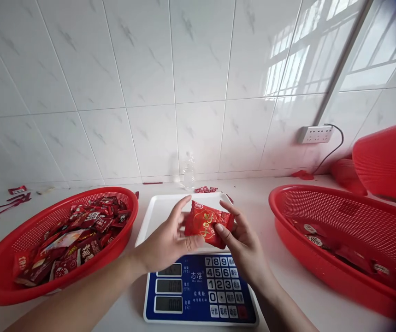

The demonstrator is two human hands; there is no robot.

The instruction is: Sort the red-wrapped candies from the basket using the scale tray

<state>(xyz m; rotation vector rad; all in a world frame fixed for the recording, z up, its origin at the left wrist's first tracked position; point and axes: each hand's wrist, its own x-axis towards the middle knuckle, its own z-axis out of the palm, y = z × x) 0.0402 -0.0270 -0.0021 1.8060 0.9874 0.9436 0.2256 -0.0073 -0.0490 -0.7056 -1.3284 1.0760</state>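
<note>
Both hands hold one red snack packet (204,223) with gold lettering above the digital scale (198,288). My left hand (170,237) grips the packet's left side, thumb along its lower edge. On the right side, my right hand (241,235) has its thumb pressed on the packet's front and its fingers behind. Below them lie the scale's white weighing tray (159,210) and its blue keypad panel with small displays.
A red basket (128,230) full of wrapped snacks stands left; another red basket (280,221) with a few packets stands right. An empty clear bottle (188,170) is by the tiled wall. A power strip (317,134) hangs at right, near a raised red basket (384,157).
</note>
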